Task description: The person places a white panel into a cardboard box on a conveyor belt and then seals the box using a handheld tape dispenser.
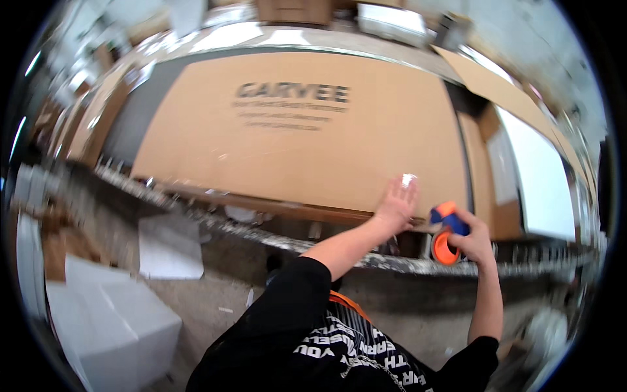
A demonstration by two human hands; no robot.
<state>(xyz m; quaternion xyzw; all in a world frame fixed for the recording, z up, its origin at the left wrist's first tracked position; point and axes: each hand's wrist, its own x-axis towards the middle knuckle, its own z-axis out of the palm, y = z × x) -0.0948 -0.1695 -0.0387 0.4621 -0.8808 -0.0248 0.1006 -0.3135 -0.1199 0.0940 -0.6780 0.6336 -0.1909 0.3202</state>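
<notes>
A large flat brown cardboard box (294, 144) with dark printing lies across the bench in front of me. My left hand (400, 201) rests near its front right edge, fingers stretched out and flat. A small shiny patch (408, 179), perhaps clear tape, shows at the fingertips. To the right, my right hand (475, 238) is closed round an orange and blue tape dispenser (447, 236), held by the box's front right corner. Whether tape runs from the dispenser to the box cannot be made out.
An open carton (506, 212) with a white panel (539, 173) stands at the right. The worn bench edge (261, 236) runs along the front. White wrapped blocks (121, 320) lie on the floor at lower left, and another brown carton (98, 124) stands at the left.
</notes>
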